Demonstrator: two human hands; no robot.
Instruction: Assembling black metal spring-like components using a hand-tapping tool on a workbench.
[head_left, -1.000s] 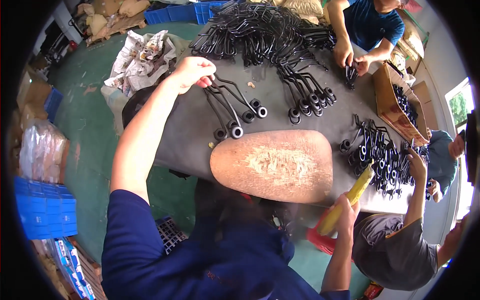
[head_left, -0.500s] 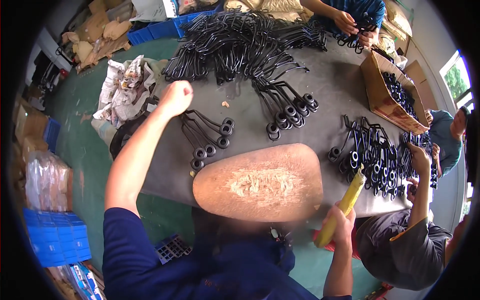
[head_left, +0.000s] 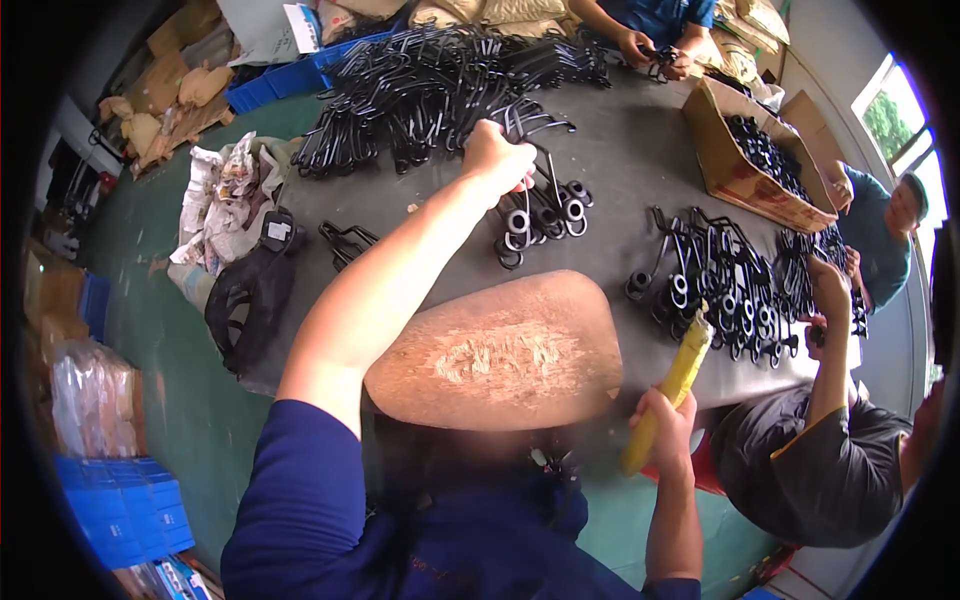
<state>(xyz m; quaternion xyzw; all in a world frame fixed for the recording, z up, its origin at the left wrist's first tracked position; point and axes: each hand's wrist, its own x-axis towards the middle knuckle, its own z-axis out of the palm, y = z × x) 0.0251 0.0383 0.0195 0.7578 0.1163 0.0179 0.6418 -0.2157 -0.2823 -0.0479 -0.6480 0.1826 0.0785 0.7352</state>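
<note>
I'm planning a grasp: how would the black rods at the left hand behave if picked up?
The black rods at the left hand are probably stiff, holding their bends though thin. They may tip toward the thick rings at one end. Being glossy, they could slip.

Bent rods (head_left: 548, 222) are showing glossy black, ring ends included. Stick (head_left: 684, 367) is showing yellow. Wooden board (head_left: 500, 355) is reading orange-brown, a straw-pale streaked patch marking its middle. Table (head_left: 625, 150) is appearing dark grey; floor (head_left: 195, 360), green; left sleeve (head_left: 305, 480), navy; cardboard box (head_left: 740, 172), brown.
</note>
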